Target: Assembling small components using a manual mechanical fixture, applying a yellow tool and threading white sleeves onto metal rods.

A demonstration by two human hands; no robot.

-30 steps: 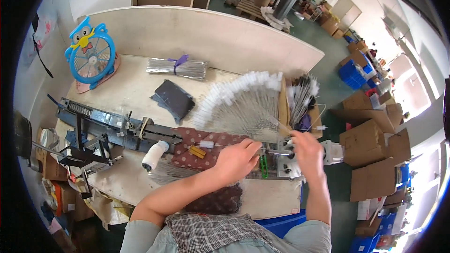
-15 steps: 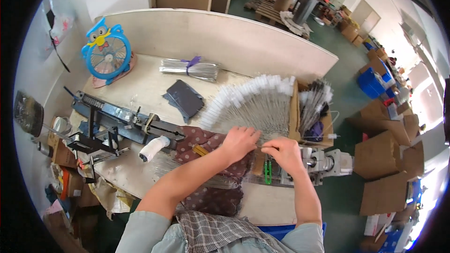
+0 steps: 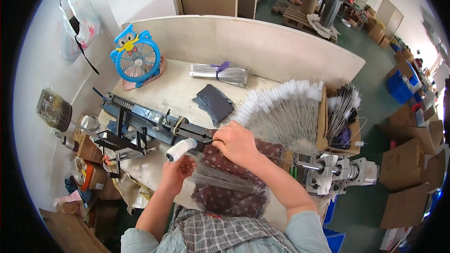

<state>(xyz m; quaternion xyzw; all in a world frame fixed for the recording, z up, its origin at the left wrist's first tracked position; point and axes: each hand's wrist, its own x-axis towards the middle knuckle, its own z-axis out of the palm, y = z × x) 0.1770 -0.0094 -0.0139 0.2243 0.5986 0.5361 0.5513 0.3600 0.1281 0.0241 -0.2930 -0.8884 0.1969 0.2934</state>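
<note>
My left hand (image 3: 179, 174) is just below a white-wrapped handle (image 3: 182, 149) on a long black metal fixture (image 3: 150, 121). Its fingers are loosely bent and apart, with nothing visible in them. My right hand (image 3: 236, 144) is closed at the fixture's right end, its fingertips pinched at the black jaw; whatever they hold is too small or hidden to make out. Below that hand, a brown polka-dot cloth (image 3: 225, 199) carries a bundle of thin metal wires (image 3: 229, 178). Right of the cloth is a silver clamp mechanism (image 3: 335, 171), with a green piece (image 3: 294, 170) beside it.
White-tipped wire brushes (image 3: 281, 107) fan out at the back right, against a cardboard box (image 3: 323, 117) holding more. Dark pads (image 3: 214, 103), a purple-tied wire bundle (image 3: 220, 74) and a blue owl-shaped fan (image 3: 137, 61) sit behind. Cartons (image 3: 403, 159) stand on the floor at right.
Both hands have moved left from the clamp side: my right hand to the fixture's end, my left down near the white handle. The whole view has shifted, with things appearing further right.
</note>
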